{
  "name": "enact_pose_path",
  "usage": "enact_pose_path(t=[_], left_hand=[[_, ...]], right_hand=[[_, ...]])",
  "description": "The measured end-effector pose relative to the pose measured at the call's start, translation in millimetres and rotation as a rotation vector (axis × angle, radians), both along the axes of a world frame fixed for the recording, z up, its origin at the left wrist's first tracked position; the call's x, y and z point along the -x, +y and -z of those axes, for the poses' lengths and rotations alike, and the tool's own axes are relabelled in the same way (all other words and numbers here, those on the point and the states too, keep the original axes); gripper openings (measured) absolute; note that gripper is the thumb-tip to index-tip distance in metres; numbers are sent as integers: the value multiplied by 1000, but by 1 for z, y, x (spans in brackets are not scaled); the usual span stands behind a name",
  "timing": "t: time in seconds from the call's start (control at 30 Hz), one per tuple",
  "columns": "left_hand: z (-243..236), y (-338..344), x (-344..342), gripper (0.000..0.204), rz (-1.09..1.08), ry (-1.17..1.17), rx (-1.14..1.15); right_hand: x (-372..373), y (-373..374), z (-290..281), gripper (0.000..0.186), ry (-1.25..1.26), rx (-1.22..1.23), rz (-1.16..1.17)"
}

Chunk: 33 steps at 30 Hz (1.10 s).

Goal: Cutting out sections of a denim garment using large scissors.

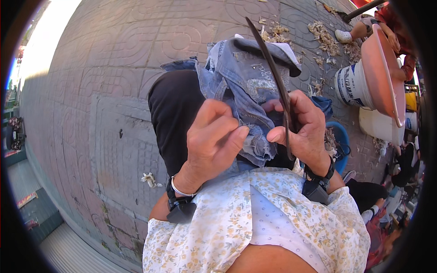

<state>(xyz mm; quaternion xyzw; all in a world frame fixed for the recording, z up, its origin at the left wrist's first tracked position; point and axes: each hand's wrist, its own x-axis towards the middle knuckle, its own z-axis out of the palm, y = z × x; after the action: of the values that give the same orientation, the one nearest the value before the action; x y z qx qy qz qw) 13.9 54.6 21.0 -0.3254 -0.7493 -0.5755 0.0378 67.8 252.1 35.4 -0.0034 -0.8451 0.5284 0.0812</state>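
Head view: left hand (pixel 211 134) loosely curled, contents I cannot tell; right hand (pixel 310 129) pinches dark strip (pixel 275 74); slack grip could drop it onto denim (pixel 227 59).

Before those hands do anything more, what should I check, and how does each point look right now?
1. Right hand holding the long dark tool: ok.
2. Left hand gripping the cloth: cannot tell; its thumb and curled fingers are beside it.
3. Denim cloth spread flat: not ok, folded and rumpled.
4. Tool's upper end away from both hands: ok.
5. Tool's edge sharp: cannot tell.
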Motion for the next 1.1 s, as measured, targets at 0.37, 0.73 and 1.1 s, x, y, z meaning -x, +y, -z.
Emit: enact_pose_path(t=[0.37, 0.73, 1.1], left_hand=[[26, -23, -13, 25, 13, -455, -307], [-6, 4, 14, 23, -111, -255, 196], [15, 11, 11, 15, -151, -192, 134]], right_hand=[[12, -10, 0, 23, -20, 376, 268], [2, -17, 5, 25, -94, 332, 152], [1, -14, 16, 26, -97, 470, 188]])
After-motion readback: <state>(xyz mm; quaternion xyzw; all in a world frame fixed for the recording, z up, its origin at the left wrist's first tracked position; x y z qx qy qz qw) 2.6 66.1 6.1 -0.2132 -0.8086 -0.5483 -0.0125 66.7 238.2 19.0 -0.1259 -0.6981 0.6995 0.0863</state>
